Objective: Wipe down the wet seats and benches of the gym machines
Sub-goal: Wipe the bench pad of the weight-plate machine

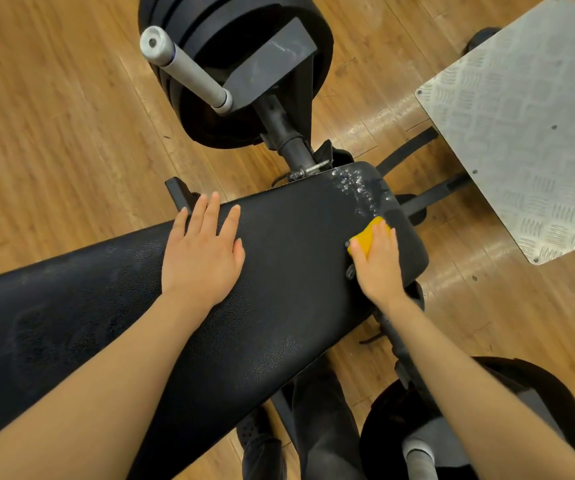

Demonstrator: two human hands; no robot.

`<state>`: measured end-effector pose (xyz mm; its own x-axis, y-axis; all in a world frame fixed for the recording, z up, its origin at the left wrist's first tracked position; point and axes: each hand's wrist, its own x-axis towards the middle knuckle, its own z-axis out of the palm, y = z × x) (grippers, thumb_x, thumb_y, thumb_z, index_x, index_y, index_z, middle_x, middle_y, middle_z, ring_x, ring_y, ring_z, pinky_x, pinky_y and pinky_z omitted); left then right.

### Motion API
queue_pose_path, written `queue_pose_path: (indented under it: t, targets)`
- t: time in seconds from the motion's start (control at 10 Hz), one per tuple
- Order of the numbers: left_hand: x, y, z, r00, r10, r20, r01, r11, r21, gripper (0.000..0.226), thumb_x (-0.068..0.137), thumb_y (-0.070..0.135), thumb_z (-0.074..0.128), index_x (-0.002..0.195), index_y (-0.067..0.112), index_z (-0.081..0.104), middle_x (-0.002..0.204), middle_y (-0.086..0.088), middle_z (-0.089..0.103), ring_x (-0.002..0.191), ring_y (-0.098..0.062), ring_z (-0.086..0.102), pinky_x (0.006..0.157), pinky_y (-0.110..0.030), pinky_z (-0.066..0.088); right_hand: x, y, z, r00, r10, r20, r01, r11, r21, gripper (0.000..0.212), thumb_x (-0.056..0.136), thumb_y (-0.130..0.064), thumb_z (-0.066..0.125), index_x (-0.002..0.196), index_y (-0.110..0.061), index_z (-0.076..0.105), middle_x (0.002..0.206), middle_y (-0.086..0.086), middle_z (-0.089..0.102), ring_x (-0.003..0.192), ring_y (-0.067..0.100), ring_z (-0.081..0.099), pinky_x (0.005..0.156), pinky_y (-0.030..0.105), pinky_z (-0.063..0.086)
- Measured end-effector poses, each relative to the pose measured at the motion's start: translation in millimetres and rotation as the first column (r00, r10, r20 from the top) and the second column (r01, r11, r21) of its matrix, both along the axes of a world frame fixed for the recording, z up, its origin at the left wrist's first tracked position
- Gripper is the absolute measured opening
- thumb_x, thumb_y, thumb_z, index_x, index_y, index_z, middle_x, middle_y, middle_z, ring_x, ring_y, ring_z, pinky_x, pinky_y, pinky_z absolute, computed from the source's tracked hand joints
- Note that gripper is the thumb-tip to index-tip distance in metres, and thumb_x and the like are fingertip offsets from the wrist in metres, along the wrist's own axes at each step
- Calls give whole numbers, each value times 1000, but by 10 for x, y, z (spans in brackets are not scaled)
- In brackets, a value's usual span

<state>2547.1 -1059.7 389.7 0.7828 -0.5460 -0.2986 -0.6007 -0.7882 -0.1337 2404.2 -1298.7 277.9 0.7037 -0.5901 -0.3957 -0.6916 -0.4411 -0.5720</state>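
Left hand point(203, 251) flat on the bench point(279, 296), fingers straight, bracing. Right hand point(378, 263) presses a yellow sponge point(369, 235) near the far end, fingers over it, probably curled. Water drops point(357, 187) sit just beyond the sponge at the far edge. Risk: outward stroke pushes water onto the wood floor point(54, 116), slip hazard.

Bright, even indoor light; glare streaks the wooden floor point(376, 129) beside the metal plate point(528, 126); edges bow with wide-angle distortion; focus slightly soft.
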Motion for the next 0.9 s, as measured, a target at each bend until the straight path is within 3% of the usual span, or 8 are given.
queue_pose_path:
  t: [0.1, 0.3, 0.5, 0.6, 0.7, 0.8, 0.9]
  targets:
    - [-2, 2, 3, 1000, 0, 0, 0, 1000, -6, 57, 100, 41, 27, 154, 21, 20, 160, -12, 14, 149, -26, 8, 120, -45, 11, -250, 363, 209, 997, 70, 26, -70, 998, 5, 71, 99, -45, 40, 154, -12, 9, 161, -1, 8, 149, 19, -4, 119, 34, 4]
    - [-6, -1, 7, 1000, 5, -6, -4, 1000, 13, 58, 100, 41, 24, 154, 22, 18, 161, -12, 11, 149, -25, 6, 120, -44, 10, 86, -9, 40, 998, 65, -4, -65, 998, 26, 73, 98, -45, 43, 153, -11, 11, 161, 2, 10, 149, 23, 0, 120, 41, 11]
    - [-4, -4, 0, 1000, 5, -5, -5, 1000, 9, 58, 100, 42, 22, 154, 23, 15, 161, -11, 9, 150, -24, 4, 121, -43, 8, 483, -411, -141, 996, -40, -77, 48, 993, 103, 75, 92, -55, 41, 147, -7, 26, 155, 10, 26, 146, 33, 12, 120, 48, 13]
    - [-4, -3, 6, 1000, 4, -1, -4, 1000, 2, 58, 100, 42, 24, 154, 22, 17, 161, -12, 11, 149, -25, 6, 120, -43, 9, 277, -114, 55, 999, 14, -35, -11, 996, 87, 74, 93, -54, 40, 151, -10, 21, 158, 6, 22, 147, 29, 9, 121, 46, 10]
    - [-7, 1, 7, 1000, 4, -2, -4, 1000, -3, 58, 100, 41, 25, 154, 22, 19, 161, -13, 13, 149, -26, 8, 120, -44, 10, -75, 321, 321, 992, 122, 38, -124, 990, 61, 71, 99, -39, 45, 154, -11, 9, 161, -1, 8, 149, 20, -3, 117, 32, 6]
    - [-4, 0, 9, 1000, 2, -2, -2, 1000, -5, 58, 100, 41, 25, 154, 22, 19, 161, -13, 13, 149, -26, 8, 120, -44, 10, -200, 450, 330, 983, 170, 63, -172, 985, 19, 71, 99, -40, 44, 154, -13, 9, 162, -4, 6, 149, 16, -4, 115, 30, 7]
    - [-7, -4, 12, 1000, 1, -9, -1, 1000, 6, 58, 100, 41, 25, 154, 22, 17, 161, -12, 11, 149, -26, 6, 120, -44, 9, 61, 249, 198, 987, 153, 42, -154, 988, 25, 71, 99, -41, 44, 154, -11, 9, 162, -1, 8, 149, 18, -2, 119, 36, 10]
